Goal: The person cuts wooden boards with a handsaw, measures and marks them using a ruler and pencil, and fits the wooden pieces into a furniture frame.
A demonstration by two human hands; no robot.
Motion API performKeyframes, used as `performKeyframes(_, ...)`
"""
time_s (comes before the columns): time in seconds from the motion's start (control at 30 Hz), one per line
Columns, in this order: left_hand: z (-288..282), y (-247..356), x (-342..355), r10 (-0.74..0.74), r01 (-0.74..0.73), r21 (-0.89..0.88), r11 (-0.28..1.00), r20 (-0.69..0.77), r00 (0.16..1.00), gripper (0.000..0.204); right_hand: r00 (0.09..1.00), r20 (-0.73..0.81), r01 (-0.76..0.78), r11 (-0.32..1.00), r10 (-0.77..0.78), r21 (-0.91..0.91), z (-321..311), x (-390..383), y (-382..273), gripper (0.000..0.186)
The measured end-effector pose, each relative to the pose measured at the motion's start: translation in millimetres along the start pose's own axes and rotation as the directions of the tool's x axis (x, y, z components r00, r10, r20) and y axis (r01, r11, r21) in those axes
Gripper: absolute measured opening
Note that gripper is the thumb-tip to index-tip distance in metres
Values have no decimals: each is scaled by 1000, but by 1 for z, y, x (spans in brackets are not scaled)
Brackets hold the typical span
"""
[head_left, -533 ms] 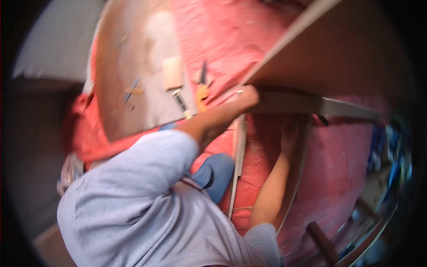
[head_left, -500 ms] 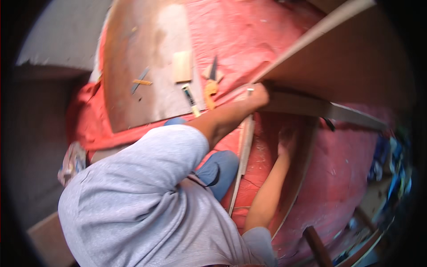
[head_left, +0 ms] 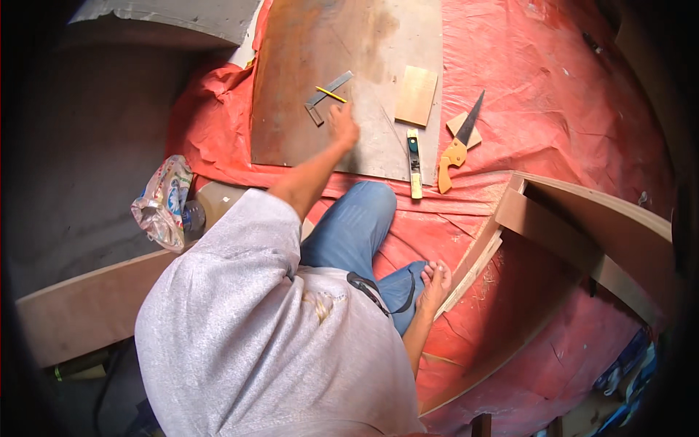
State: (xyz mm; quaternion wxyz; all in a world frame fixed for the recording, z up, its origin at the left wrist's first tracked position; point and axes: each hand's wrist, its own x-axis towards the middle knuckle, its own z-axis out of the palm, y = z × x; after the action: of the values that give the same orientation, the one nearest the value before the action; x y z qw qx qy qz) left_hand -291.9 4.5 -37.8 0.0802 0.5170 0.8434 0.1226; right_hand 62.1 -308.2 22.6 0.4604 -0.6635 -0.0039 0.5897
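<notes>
My left hand [head_left: 344, 125] reaches over a brown wooden board [head_left: 291, 146], fingers partly spread and nothing seen in them. Just beyond its fingertips a yellow pencil [head_left: 330, 94] lies across a metal try square [head_left: 317, 104]. My right hand [head_left: 435, 284] rests by my right knee, palm turned up, fingers loosely curled and apart, holding nothing visible. Beside it stands a wooden frame of panels [head_left: 473, 269], with pale plywood edges.
A handsaw [head_left: 453, 154] with a yellow handle lies partly over a small wood piece [head_left: 473, 138]. Nearby are a rectangular wood block [head_left: 416, 96] and a narrow yellow-and-dark tool [head_left: 414, 164]. A plastic bag [head_left: 162, 207] sits left. Red sheeting [head_left: 524, 87] covers the floor.
My left hand has left the frame's corner and moved left over the board, near the pencil. My right hand has come out from inside the frame to my knee. The view has shifted.
</notes>
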Motion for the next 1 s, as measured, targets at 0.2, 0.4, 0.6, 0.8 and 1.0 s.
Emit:
performKeyframes(0.2,17,-93,107,548,-597,109,794,296,782,21,961,-266,26,982,-76,-184,-39,-44,-7,29)
performKeyframes(0.4,-9,-68,98,800,-821,134,554,188,570,10,968,-204,90,960,-147,-263,-15,-36,-9,30)
performKeyframes(0.6,-81,80,-89,697,-127,-761,636,497,517,11,816,276,569,791,-509,-225,99,-4,-50,41)
performKeyframes(0.8,-80,266,-224,987,-426,-891,156,127,96,14,970,-18,242,968,-241,67,54,4,-101,32)
performKeyframes(1.0,-40,368,-302,961,-277,-921,274,254,108,19,886,-158,405,561,-437,722,-16,27,-145,48)
